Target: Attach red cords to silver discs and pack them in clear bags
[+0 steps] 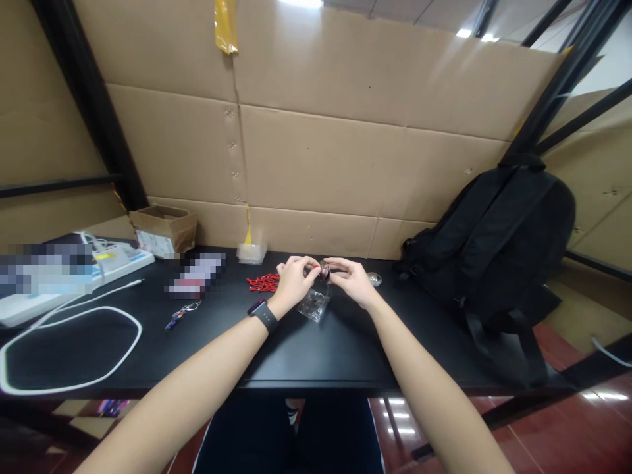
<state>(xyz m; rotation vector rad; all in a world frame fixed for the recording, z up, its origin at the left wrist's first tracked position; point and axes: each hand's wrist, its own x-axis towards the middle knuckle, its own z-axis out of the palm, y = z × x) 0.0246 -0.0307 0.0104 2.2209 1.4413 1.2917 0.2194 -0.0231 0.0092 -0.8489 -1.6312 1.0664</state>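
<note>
Left forearm (pixel 197 388) nearest | left hand (pixel 293 282), right hand (pixel 351 278) both pinch small dark part (pixel 324 270) | cardboard box (pixel 165 227) label unreadable

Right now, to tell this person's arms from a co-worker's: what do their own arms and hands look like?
Both arms are bare, with no sleeves in view and no gloves on the left hand or right hand. The left wrist carries a black watch on a black strap. The right wrist wears nothing.

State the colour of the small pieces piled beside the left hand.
The small pieces are red; head view shows them.
</note>
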